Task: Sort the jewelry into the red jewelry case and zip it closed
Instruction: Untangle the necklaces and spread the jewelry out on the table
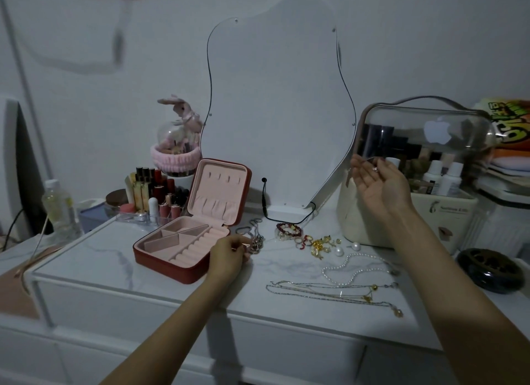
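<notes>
The red case lies open on the dresser top, lid propped up at the back, and every pink compartment in it looks empty, so the sorting appears barely begun. Everything else is best placed from that case.

Just to the right of the case's near right corner, the left hand is down on the marble, fingers pinched on a dark tangle of chain that trails away toward the mirror. This hand is by far the nearer one to the case; the compartments lie immediately to its left, so carrying the chain over looks like a short sideways move.

The right hand is well to the right of the case and raised high, palm up and loosely cupped, with a fine chain pinched at its fingertips (a small glint sits there, too small to identify).

Farther right of the case, beyond the left hand, the rest waits on the marble: a beaded bracelet, a cluster of rings, a pearl strand, and thin necklaces whose long axis runs left to right, along the front edge.
</notes>
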